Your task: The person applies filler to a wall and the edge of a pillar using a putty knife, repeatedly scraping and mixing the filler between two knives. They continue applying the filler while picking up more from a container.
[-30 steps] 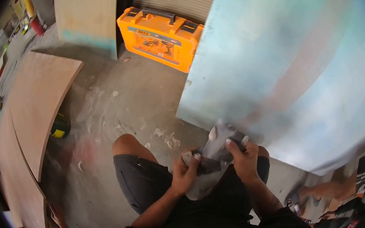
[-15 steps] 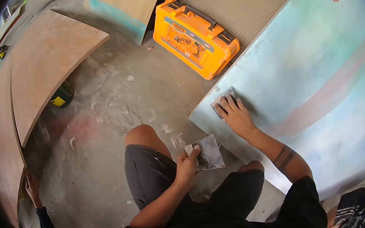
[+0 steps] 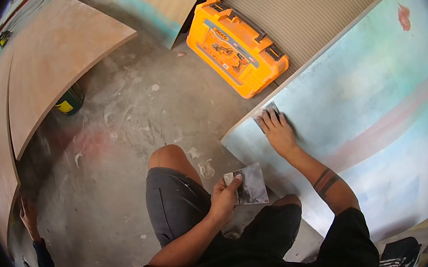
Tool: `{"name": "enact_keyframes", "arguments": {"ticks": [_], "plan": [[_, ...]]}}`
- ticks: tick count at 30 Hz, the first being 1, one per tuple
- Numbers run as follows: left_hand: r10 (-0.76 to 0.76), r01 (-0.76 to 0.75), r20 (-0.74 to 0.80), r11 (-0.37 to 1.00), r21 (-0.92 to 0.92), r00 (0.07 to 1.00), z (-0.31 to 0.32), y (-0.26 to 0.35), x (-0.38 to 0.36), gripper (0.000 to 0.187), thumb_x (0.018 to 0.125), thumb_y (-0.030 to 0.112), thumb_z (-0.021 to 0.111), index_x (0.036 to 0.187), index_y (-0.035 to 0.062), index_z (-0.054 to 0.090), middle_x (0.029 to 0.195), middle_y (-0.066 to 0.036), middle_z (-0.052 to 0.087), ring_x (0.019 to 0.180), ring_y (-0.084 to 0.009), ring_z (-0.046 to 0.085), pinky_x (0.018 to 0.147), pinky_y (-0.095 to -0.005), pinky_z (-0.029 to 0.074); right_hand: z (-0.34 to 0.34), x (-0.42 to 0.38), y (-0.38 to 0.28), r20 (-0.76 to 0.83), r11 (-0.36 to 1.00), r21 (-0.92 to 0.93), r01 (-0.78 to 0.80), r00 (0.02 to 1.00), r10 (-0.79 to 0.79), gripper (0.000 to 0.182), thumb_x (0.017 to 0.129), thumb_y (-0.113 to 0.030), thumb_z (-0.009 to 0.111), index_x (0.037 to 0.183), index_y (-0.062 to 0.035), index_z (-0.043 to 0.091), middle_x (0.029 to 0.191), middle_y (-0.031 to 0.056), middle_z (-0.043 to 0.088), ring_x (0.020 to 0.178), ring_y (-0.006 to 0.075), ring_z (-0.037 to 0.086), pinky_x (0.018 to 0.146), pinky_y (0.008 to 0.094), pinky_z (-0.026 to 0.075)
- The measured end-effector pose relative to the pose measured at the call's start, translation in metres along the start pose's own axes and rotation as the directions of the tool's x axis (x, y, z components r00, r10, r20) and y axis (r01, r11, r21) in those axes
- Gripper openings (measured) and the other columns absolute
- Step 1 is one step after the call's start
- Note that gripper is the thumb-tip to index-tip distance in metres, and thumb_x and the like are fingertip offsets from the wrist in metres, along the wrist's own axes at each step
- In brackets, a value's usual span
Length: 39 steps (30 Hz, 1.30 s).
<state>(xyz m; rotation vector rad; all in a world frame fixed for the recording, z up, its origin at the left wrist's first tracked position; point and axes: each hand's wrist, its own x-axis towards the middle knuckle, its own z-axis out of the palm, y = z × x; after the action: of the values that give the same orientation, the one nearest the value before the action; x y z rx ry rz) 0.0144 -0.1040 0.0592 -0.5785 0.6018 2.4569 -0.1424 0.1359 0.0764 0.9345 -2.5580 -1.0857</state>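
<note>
A dark flat pad (image 3: 272, 106) lies under the extended fingers of a worker's right hand (image 3: 281, 135), near the corner of a pale blue painted board (image 3: 375, 110); whether they grip it cannot be told. The left hand (image 3: 223, 200) pinches a grey square sheet (image 3: 254, 184) near the board's edge. Beyond stands an orange case (image 3: 236, 49); far left, another person's hand (image 3: 29, 215) is beside a wooden panel (image 3: 57, 56).

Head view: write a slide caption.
Right hand holds a flat piece against a painted board; left hand grips a smeared plate.

The orange case (image 3: 237, 50) bears the brand name INGCO (image 3: 220, 34) on its side
</note>
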Motion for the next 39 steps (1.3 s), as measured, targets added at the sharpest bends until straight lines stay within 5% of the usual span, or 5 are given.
{"name": "enact_keyframes", "arguments": {"ticks": [3,11,30,39], "plan": [[0.006,-0.006,-0.013,1.000,-0.006,1.000,0.001,0.000,-0.001,0.015,0.101,0.014,0.056,0.111,0.0021,0.059,0.098,-0.006,0.067,0.084,-0.0153,0.067,0.075,-0.0321,0.057,0.004,-0.002,0.000,-0.017,0.997,-0.071,0.003,1.000,-0.004,0.056,0.090,-0.029,0.059,0.142,-0.0083,0.050,0.144,0.0136,0.047,0.136,0.0324,0.039,0.109,0.0479,0.034],[0.006,-0.006,-0.021,1.000,0.001,1.000,-0.005,0.006,-0.004,0.013,0.101,0.013,0.056,0.109,0.0024,0.058,0.097,-0.005,0.067,0.083,-0.0152,0.067,0.074,-0.0317,0.058,-0.016,0.007,-0.003,0.008,0.998,0.054,-0.026,1.000,0.025,0.058,0.086,-0.028,0.064,0.139,-0.0080,0.053,0.145,0.0149,0.046,0.137,0.0339,0.039,0.112,0.0473,0.032],[-0.008,0.009,-0.037,1.000,0.019,0.999,-0.007,0.006,-0.005,0.015,0.101,0.016,0.058,0.109,0.0036,0.061,0.095,-0.002,0.067,0.081,-0.0118,0.065,0.073,-0.0296,0.055,-0.003,0.003,0.013,-0.003,0.995,0.095,0.027,1.000,-0.027,0.048,0.096,-0.022,0.046,0.143,-0.0101,0.049,0.147,0.0127,0.045,0.139,0.0316,0.038,0.112,0.0445,0.032],[-0.016,0.016,-0.014,0.998,0.058,1.000,-0.009,0.006,-0.005,0.015,0.101,0.016,0.058,0.109,0.0041,0.061,0.095,-0.002,0.067,0.080,-0.0117,0.066,0.071,-0.0295,0.056,-0.002,0.003,0.015,0.033,0.988,0.151,0.017,0.999,-0.022,0.059,0.090,-0.029,0.062,0.144,-0.0115,0.048,0.148,0.0131,0.043,0.140,0.0316,0.035,0.113,0.0446,0.031]]}}
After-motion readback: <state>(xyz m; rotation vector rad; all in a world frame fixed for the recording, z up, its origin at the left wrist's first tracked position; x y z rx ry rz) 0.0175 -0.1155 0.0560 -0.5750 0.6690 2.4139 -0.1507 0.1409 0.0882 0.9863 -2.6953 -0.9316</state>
